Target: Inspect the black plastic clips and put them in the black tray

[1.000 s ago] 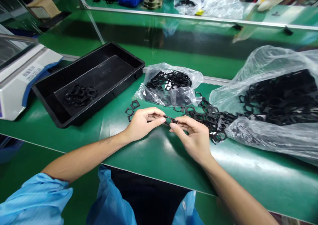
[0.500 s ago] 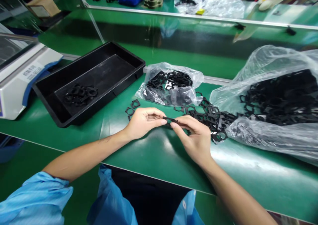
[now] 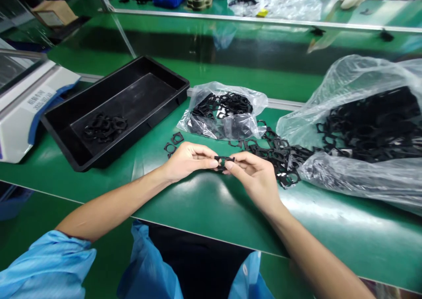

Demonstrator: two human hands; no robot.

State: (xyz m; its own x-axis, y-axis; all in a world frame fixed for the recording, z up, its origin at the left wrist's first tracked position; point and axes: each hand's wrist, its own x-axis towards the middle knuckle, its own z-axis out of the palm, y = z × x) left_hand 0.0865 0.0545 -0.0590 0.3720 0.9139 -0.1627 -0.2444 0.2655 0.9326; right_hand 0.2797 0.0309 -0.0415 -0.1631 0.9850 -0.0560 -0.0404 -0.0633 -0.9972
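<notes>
Between my fingertips, just above the green table, is a small black plastic frame with a round opening. My left hand pinches its left end, and my right hand pinches the right end. Beyond my right hand lies a loose pile of similar black frames. A few single black frames rest on the table just past my left hand. Behind both hands sits a clear plastic bag with more such frames inside.
On the left stands a black tray with a small heap of frames in it. Past it is a white and blue device. A large open plastic bag full of black frames fills the right side. A metal-edged shelf runs behind.
The black frame has been tilted between my fingers, so its opening shows more now. Both hands stay almost in place, and the whole view has shifted slightly.
</notes>
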